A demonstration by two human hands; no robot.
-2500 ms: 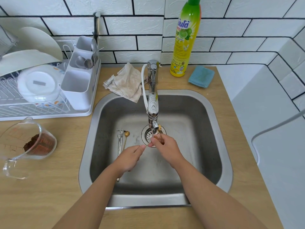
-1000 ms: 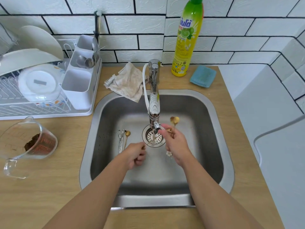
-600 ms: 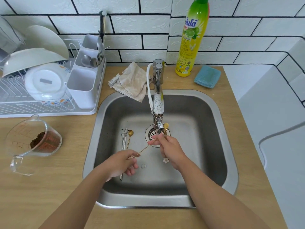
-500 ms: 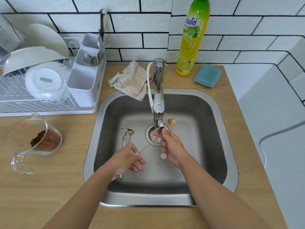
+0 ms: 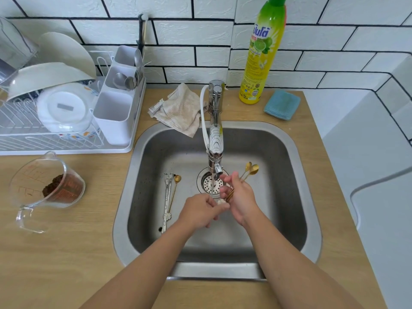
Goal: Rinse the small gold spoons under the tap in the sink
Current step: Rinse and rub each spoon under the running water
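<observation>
Small gold spoons (image 5: 251, 168) show in two places about the tap (image 5: 215, 139): a pair held just right of its nozzle, bowls pointing up and away, and one loose gold spoon (image 5: 174, 188) lying on the sink (image 5: 312, 197) floor to the left of the tap, beside two silver spoons (image 5: 166, 198).

Far left of the tap, on the wooden counter, a glass measuring jug (image 5: 45, 189) lies tipped with brown grounds inside. Behind it stands a white dish rack (image 5: 66, 121) with plates and a cutlery caddy. A beige cloth (image 5: 180, 110) sits crumpled just left of the tap's base, one corner hanging over the sink rim.

Below the nozzle, the left hand (image 5: 200, 211) has its fingers curled and closed toward the white flower-shaped handle ends; whether it actually grips them cannot be told (the knuckles hide it). The right hand (image 5: 242, 197) pinches the handles of the two spoons, touching the left hand at the fingertips. A thin stream of water falls from the nozzle onto the drain (image 5: 209, 184), just left of the right hand.

Right of the tap, against the tiles, stands a green and yellow dish soap bottle (image 5: 263, 52), then a blue sponge (image 5: 282, 104).
</observation>
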